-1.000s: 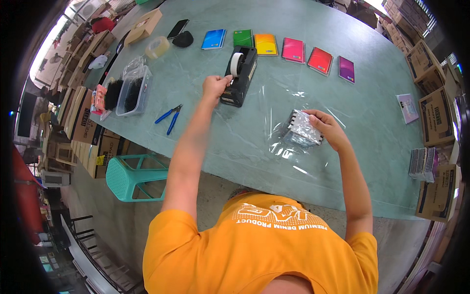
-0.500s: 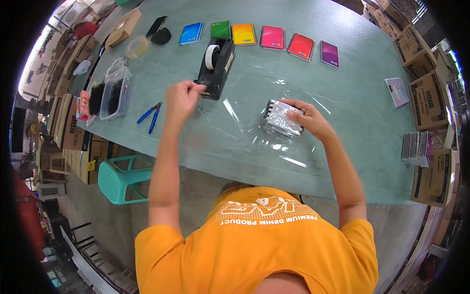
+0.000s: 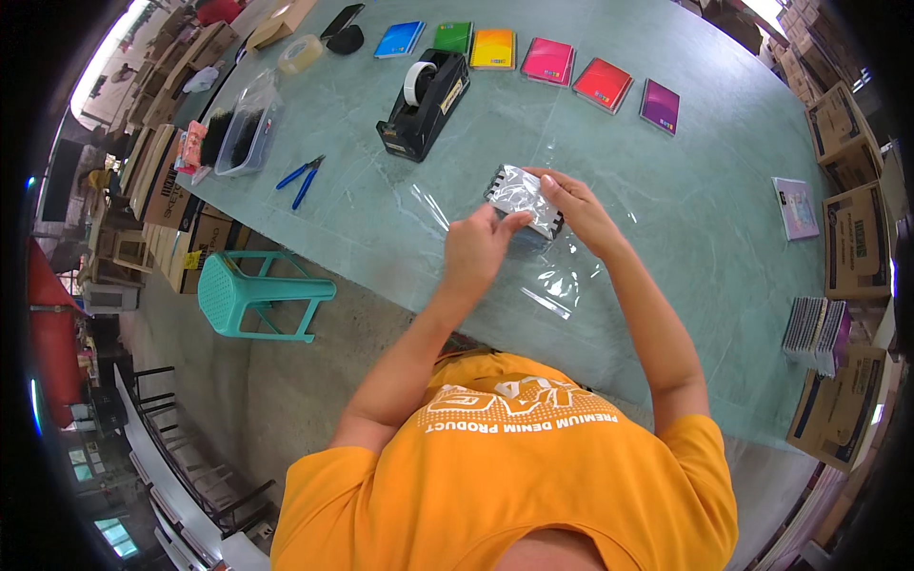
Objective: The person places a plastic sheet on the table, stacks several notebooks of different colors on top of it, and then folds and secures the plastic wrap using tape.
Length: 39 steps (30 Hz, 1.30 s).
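Note:
A small spiral notepad [image 3: 520, 193] with a white face and black binding is wrapped in clear plastic film [image 3: 556, 282], whose loose parts spread shiny on the table around it. My right hand [image 3: 583, 211] grips its far right side, thumb on top. At the notepad's near left edge, my left hand [image 3: 476, 249] is closed, thumb and forefinger pressed together against the wrap. Whatever is between those fingertips is too small to make out. Beyond my left hand stands a black tape dispenser [image 3: 425, 112] holding a white-cored roll.
Several coloured notepads [image 3: 493, 49] lie in a row along the far side. Blue cutters [image 3: 302, 181] and a clear plastic bin [image 3: 249, 143] with black bristly contents are at left. A notepad stack [image 3: 815, 333] and cartons [image 3: 853, 243] stand right. A green stool [image 3: 257, 290] is beside the table.
My left hand has moved from the tape dispenser's front end to the notepad, coming right and nearer. My right hand still holds the notepad, which is turned a little.

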Each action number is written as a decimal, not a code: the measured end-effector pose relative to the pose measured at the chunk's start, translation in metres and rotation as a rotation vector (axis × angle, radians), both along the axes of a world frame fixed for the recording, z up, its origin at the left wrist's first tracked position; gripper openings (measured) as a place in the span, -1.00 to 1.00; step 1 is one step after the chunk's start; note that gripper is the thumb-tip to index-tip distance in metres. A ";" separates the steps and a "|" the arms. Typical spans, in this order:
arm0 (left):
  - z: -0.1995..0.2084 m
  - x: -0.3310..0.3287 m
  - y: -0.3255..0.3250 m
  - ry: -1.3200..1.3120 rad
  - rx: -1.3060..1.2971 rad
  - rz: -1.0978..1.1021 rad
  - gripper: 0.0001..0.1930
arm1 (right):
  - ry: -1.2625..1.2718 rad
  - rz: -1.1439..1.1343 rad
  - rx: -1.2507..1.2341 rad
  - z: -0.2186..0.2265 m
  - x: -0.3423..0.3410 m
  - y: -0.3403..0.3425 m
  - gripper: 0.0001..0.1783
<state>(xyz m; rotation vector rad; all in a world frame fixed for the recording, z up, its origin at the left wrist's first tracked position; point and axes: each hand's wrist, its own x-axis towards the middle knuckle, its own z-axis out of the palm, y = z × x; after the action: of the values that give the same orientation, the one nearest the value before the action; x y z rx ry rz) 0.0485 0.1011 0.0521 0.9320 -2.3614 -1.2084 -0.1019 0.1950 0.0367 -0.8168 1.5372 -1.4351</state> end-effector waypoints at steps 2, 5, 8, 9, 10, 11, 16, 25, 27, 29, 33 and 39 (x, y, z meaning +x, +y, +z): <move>-0.019 0.008 -0.012 -0.069 -0.031 0.000 -0.60 | -0.041 0.001 -0.021 0.005 0.004 -0.002 -0.57; -0.046 0.015 -0.010 0.178 0.240 0.025 -0.61 | 0.400 0.070 0.127 0.019 0.010 -0.007 -0.55; -0.058 0.026 -0.009 0.025 0.120 -0.193 -0.64 | 0.391 0.102 0.369 0.049 -0.011 -0.011 -0.41; -0.057 0.029 0.000 -0.036 0.197 -0.305 -0.69 | 0.710 0.036 0.341 0.048 -0.007 -0.010 -0.35; -0.053 0.034 0.008 -0.102 0.262 -0.407 -0.73 | 1.027 -0.026 0.300 0.046 0.009 -0.014 -0.29; -0.053 0.034 0.019 -0.183 0.440 -0.497 -0.76 | 1.145 -0.004 0.330 0.048 0.018 -0.020 -0.24; -0.046 0.023 0.049 -0.031 1.297 -0.497 -0.57 | 0.837 0.040 0.374 0.078 0.015 -0.028 -0.11; -0.055 -0.017 -0.053 0.388 0.653 -0.499 -0.22 | 0.433 -0.378 -0.130 -0.016 0.031 0.039 -0.15; -0.038 -0.024 -0.051 0.575 0.497 -0.462 -0.29 | 0.113 -0.555 -0.201 -0.037 0.060 0.007 -0.26; -0.015 -0.029 -0.065 0.490 0.470 -0.557 -0.25 | 0.210 -0.696 -0.327 -0.021 0.060 -0.014 -0.48; -0.009 -0.034 -0.068 0.451 0.373 -0.584 -0.46 | 0.263 -0.821 -0.246 -0.009 0.054 -0.031 -0.81; -0.007 -0.054 -0.058 0.476 0.647 -0.433 -0.56 | 0.131 -0.978 -0.256 0.004 0.056 -0.035 -0.79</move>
<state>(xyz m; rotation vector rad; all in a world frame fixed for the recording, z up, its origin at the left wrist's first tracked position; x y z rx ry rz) -0.0055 0.0435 0.0451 0.2140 -1.8471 -2.1546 -0.0459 0.1597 0.0404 -0.2651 1.9990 -2.3400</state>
